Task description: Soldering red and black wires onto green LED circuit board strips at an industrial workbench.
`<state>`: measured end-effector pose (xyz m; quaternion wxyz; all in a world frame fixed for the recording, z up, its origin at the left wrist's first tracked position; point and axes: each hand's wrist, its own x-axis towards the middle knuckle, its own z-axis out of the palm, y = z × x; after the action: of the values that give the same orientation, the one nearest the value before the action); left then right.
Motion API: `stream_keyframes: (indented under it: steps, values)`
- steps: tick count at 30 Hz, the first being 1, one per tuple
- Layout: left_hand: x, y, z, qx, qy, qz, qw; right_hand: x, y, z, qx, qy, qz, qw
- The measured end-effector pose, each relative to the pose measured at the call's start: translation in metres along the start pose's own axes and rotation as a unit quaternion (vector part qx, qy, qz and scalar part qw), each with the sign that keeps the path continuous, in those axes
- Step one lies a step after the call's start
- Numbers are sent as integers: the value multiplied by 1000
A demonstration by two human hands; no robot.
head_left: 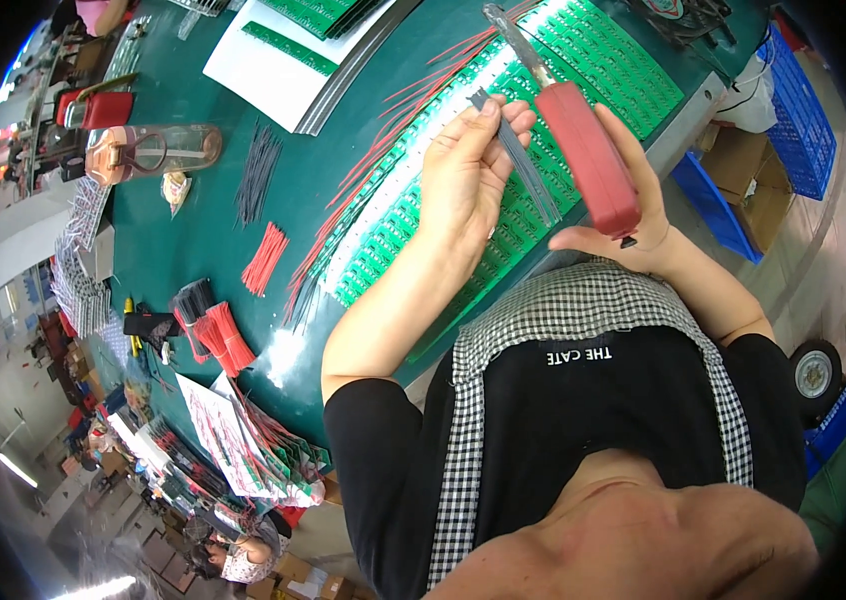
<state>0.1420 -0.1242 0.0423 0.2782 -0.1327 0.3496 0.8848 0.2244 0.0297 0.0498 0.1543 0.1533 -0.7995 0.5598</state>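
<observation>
My left hand (463, 175) is closed on a thin bundle of dark grey wires (533, 178), pinched between thumb and fingers. In my right hand (648, 215) lies the thick red handle of a soldering iron (588, 155), with fingers along its far side and the thumb stretched out underneath. The iron's metal shaft points away from me, over panels of green circuit boards (598, 65). Below my left hand run more rows of small green boards (383, 245). Red wires (363, 165) stick out along their left edge, with dark wires among them near the lower end.
Left of the boards lie loose dark wires (260, 175), red wires (265, 260) and tied wire bundles (213, 325). A pinkish bottle (168, 150) stands beyond. Stacked boards (293, 60) sit at the back. Wired boards (243, 430) lie near left; blue crates (798, 110) stand right.
</observation>
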Motion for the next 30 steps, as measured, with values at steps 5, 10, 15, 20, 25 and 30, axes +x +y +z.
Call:
stream_keyframes:
  steps: [5,10,15,20,25,30]
  values:
    - [-9,10,4,136,-79,-122,980,16,7,-30,13,-2,51,999]
    - [-13,15,0,179,-187,-194,946,36,20,-58,1,-122,-73,990]
    - [-24,47,-6,314,-194,-114,922,36,19,-54,-77,-173,-72,979]
    - [-25,104,-44,708,15,378,597,16,11,-58,56,-119,226,965]
    - [-19,79,-68,845,-92,386,360,19,5,-17,270,-31,296,916]
    - [-8,56,-87,844,-110,409,330,10,6,-7,259,-37,347,901]
